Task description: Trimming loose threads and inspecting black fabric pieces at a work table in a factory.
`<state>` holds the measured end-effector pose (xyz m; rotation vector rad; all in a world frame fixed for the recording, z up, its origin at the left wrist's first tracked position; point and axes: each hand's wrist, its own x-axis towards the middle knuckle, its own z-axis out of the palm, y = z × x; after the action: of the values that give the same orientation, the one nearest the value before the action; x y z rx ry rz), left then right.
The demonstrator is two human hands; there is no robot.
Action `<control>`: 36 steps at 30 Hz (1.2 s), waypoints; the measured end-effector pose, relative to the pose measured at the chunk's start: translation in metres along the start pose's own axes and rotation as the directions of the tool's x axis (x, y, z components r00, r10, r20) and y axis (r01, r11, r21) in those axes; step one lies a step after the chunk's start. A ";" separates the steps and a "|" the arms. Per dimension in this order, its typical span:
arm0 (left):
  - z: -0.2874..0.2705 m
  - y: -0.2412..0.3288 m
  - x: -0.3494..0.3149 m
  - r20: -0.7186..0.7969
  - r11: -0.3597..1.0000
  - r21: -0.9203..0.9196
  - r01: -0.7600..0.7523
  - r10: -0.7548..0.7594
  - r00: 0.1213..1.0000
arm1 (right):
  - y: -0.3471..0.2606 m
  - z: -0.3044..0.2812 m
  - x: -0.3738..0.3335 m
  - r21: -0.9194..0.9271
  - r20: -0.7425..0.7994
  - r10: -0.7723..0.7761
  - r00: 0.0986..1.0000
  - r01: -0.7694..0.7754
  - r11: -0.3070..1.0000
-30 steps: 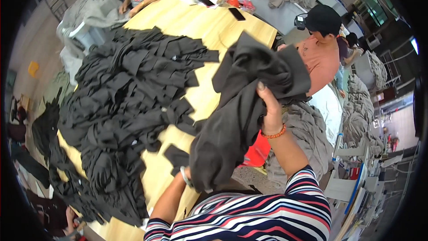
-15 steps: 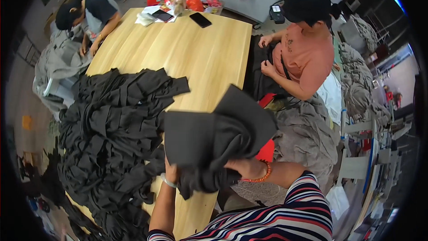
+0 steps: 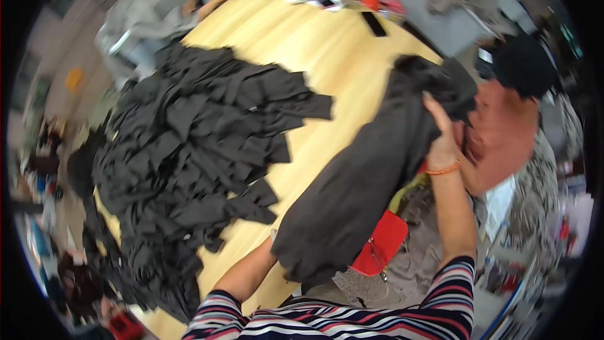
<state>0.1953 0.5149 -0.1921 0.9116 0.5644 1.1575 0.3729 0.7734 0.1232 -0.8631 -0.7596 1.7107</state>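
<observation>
Right hand [image 3: 440, 135] grips one dark cloth [image 3: 355, 182], aslant over the table's [image 3: 267, 16] right side, hiding the left hand, whose hold cannot be told. One pile [image 3: 195, 132] crowds leftward; two phones [image 3: 374, 24] lie beyond.
</observation>
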 end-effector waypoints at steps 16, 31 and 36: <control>0.011 0.265 -0.099 -0.634 0.478 0.773 0.416 0.594 0.496 | 0.094 -0.018 0.142 -0.904 0.308 -0.041 0.950 0.306 0.297; -0.061 0.262 -0.472 -0.857 0.071 0.245 0.967 0.482 0.182 | 0.428 0.413 -0.175 -0.350 0.910 0.392 0.136 0.758 0.550; 0.008 0.247 -0.459 -0.849 -0.026 0.335 0.942 0.426 0.314 | 0.494 0.387 -0.236 -0.337 0.757 0.653 0.023 0.869 0.361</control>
<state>-0.0795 0.1101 -0.0120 0.9598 2.8273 0.2829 -0.1504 0.3818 -0.0276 0.2711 -3.1310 1.1223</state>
